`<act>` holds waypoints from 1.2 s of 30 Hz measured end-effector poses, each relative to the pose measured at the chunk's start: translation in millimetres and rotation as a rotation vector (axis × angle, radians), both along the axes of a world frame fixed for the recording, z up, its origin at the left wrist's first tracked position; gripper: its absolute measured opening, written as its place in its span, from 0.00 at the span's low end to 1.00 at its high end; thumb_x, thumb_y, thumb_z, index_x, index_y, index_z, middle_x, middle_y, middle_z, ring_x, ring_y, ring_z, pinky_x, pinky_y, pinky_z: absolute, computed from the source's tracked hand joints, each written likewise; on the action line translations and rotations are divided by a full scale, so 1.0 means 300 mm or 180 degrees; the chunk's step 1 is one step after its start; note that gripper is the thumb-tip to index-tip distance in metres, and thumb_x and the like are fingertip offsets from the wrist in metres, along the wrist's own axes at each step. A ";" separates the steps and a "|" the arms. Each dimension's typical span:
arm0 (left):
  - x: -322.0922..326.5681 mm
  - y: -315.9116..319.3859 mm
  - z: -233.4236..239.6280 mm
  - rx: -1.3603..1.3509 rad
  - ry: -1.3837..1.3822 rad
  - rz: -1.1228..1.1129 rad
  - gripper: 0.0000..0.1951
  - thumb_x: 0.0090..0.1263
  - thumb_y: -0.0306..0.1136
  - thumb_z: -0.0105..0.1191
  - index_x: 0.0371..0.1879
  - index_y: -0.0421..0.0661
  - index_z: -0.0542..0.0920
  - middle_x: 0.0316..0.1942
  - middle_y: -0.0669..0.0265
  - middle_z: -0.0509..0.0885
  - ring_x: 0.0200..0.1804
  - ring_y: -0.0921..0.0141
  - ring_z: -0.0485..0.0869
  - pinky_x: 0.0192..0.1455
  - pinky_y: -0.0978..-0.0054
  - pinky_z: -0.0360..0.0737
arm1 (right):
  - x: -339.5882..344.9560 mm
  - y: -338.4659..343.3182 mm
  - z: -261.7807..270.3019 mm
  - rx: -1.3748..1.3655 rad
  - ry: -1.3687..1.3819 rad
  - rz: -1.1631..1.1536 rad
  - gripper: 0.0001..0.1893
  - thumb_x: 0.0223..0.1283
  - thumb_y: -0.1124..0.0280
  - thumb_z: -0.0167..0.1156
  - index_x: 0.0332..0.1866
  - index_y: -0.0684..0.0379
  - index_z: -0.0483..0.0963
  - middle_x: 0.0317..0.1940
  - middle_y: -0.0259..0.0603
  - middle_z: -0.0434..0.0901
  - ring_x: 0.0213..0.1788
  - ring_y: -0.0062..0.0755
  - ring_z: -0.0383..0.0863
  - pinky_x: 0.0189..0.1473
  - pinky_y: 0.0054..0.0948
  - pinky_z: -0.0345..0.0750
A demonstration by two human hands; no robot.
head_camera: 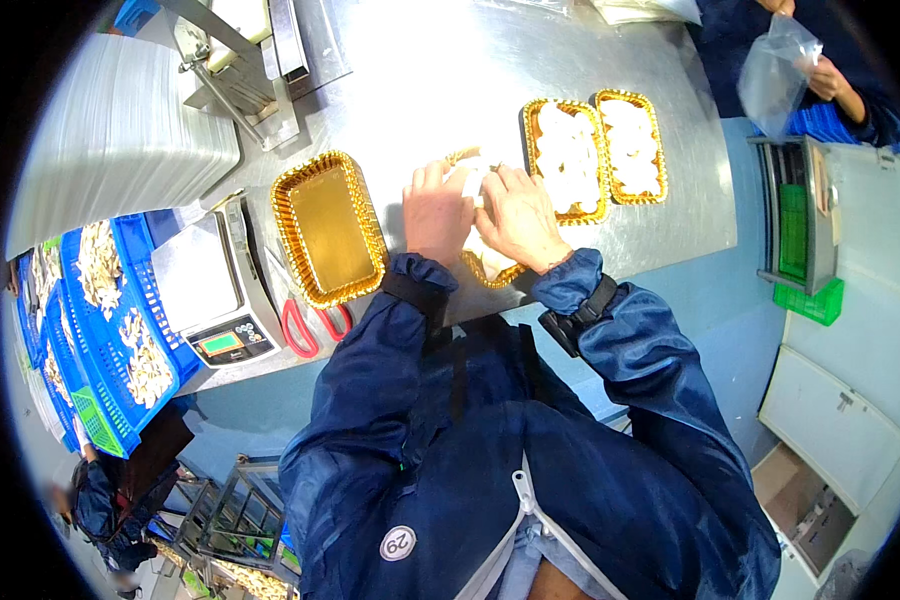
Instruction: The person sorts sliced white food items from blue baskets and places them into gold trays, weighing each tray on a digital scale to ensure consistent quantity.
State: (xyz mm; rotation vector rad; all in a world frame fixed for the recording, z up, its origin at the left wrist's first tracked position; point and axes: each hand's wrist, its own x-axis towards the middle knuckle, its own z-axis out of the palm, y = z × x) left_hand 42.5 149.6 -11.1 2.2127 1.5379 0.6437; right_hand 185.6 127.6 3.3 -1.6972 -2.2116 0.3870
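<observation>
My left hand [439, 214] and my right hand [523, 217] are close together over a gold tray with a ribbed rim [504, 281]. Pale food pieces, apparently mushrooms [487, 259], lie in this tray under my hands. The fingers of both hands touch the pieces, but glare and the hands hide the grip. To the left is another gold tray [330, 232], its bare base showing. Just right of my hands stand two gold trays, a nearer one [601, 161] and a farther one [661, 161], both filled with whitish pieces.
Red-handled scissors [300, 330] lie beside a digital scale [232, 337] at left. Blue crates [142, 300] hold sliced mushrooms. A tall stack of white sheets or trays [120, 142] stands behind. At upper right another person's hand [829, 79] holds a clear bag [772, 79].
</observation>
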 end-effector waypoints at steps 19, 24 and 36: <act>-0.124 -0.289 0.092 -0.0513 -0.1611 0.0768 0.11 0.57 0.20 0.53 0.40 0.41 0.78 0.41 0.57 0.78 0.47 0.57 0.76 0.51 0.65 0.73 | 0.089 0.006 0.087 -0.0053 -0.0056 0.0117 0.09 0.51 0.67 0.59 0.32 0.62 0.75 0.27 0.45 0.76 0.35 0.46 0.75 0.41 0.40 0.69; -0.136 -0.328 0.073 -0.0527 -0.1640 0.0754 0.11 0.57 0.20 0.52 0.40 0.42 0.78 0.40 0.57 0.79 0.46 0.57 0.76 0.50 0.65 0.73 | 0.010 0.072 0.097 -0.0239 0.0440 0.0310 0.08 0.53 0.69 0.55 0.30 0.63 0.77 0.26 0.45 0.77 0.36 0.46 0.77 0.40 0.41 0.70; -0.115 -0.329 0.065 -0.0479 -0.1525 0.0727 0.15 0.57 0.21 0.53 0.44 0.43 0.77 0.44 0.56 0.77 0.49 0.55 0.74 0.52 0.62 0.71 | -0.126 0.102 0.002 0.0320 0.0135 0.0522 0.06 0.50 0.73 0.56 0.33 0.62 0.72 0.29 0.46 0.75 0.38 0.48 0.76 0.43 0.41 0.70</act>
